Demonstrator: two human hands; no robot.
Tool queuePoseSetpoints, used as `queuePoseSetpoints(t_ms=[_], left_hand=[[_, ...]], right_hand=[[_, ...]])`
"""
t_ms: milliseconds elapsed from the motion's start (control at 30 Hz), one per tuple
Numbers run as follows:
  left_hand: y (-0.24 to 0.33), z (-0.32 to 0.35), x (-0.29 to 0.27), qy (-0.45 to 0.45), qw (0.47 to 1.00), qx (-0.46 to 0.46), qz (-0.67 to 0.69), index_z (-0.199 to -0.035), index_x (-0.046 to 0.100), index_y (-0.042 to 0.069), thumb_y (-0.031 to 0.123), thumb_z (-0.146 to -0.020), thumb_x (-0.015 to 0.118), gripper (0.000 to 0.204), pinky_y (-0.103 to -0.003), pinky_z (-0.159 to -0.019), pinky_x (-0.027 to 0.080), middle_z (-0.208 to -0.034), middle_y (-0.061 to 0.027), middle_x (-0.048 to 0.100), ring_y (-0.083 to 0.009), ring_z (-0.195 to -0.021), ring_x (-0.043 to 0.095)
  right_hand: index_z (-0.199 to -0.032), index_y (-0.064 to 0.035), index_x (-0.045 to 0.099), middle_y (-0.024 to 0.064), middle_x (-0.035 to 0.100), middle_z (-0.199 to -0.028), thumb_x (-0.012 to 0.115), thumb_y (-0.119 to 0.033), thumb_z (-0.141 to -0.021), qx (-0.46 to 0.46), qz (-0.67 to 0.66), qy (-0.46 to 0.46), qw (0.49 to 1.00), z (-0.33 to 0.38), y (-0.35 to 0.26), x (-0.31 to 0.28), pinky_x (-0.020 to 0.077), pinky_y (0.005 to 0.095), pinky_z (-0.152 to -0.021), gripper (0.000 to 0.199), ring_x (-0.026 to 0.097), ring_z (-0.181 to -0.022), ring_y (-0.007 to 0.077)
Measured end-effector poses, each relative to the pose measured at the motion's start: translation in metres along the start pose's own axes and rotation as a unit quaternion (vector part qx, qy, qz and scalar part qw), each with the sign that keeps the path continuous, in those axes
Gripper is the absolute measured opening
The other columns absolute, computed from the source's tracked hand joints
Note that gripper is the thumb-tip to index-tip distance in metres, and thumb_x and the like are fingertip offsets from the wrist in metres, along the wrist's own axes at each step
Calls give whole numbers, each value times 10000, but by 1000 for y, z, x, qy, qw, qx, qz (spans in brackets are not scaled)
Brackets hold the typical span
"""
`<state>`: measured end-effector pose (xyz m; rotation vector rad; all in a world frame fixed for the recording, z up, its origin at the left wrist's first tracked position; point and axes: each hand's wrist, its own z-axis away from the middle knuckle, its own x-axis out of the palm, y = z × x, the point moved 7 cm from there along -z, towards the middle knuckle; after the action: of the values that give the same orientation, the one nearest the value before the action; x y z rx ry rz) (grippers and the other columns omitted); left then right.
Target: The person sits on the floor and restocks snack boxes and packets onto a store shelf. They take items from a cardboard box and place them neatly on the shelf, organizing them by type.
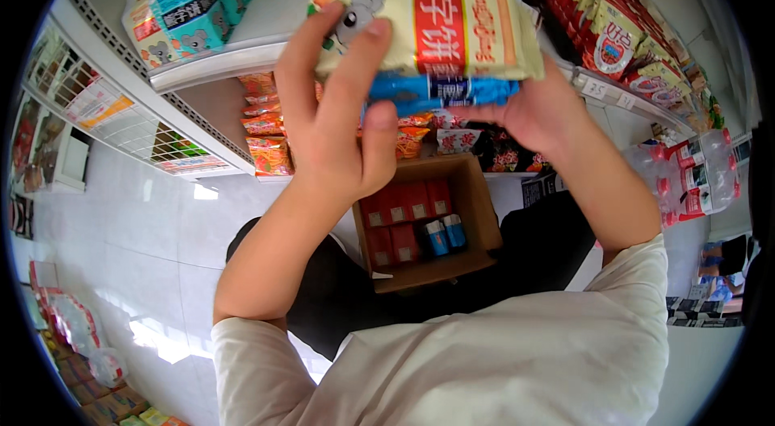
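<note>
Teal pkgs [202,10] sit on the upper shelf [278,2], far L. My L hand [335,127] grips the L end of the cream pkg [440,18], which is up near the shelf edge w/ a blue pkg [448,89] right under it. Cardbd box [480,228] w/ red boxes [404,204] is btwn my legs [549,240]. My R hand [545,115] holds the cream pkg's R end from below. Far R: red-and-cream pkgs [609,27], bottles [694,176].

Cream packet [464,18] in two-handed grip [333,123]
</note>
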<state>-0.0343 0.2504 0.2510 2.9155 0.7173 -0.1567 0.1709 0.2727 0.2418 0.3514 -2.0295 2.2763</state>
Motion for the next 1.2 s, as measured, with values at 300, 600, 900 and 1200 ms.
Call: queuePoseSetpoints(t_ms=[300,600,900,1200], left_hand=[[29,77,28,-206,973,-97,32,-1446,506,4,353,-970,613,600,-461,-956,475,-1387,-261,505,-365,-1136,562],[57,230,49,-311,463,-736,384,-1634,85,102,747,-922,590,1086,-519,-1078,472,-1587,-197,371,-365,-1467,394],[40,247,74,-68,372,-800,466,-1560,375,103,720,-938,569,897,-516,-1166,414,-1526,-119,531,-325,-1385,538],[6,277,53,-118,321,-804,486,-1558,393,69,612,-977,518,805,-568,-1162,399,-1493,-176,543,-393,-1357,544]], right_hand=[[-1453,-186,383,86,558,-1413,632,-363,-1012,143,-138,94,976,44,132,-86,500,600,-1013,536,634,-1233,285],[-1407,-113,382,105,552,-1320,716,-76,-956,31,-177,159,971,51,230,-94,577,358,-907,562,620,-1167,179],[-1297,-102,367,123,514,-1213,886,-87,-759,37,-16,105,994,57,246,-78,547,301,-707,747,601,-930,152],[-1498,-51,358,133,508,-1324,622,-303,-1009,177,-67,15,982,48,243,-92,423,368,-1063,611,551,-1179,215]])
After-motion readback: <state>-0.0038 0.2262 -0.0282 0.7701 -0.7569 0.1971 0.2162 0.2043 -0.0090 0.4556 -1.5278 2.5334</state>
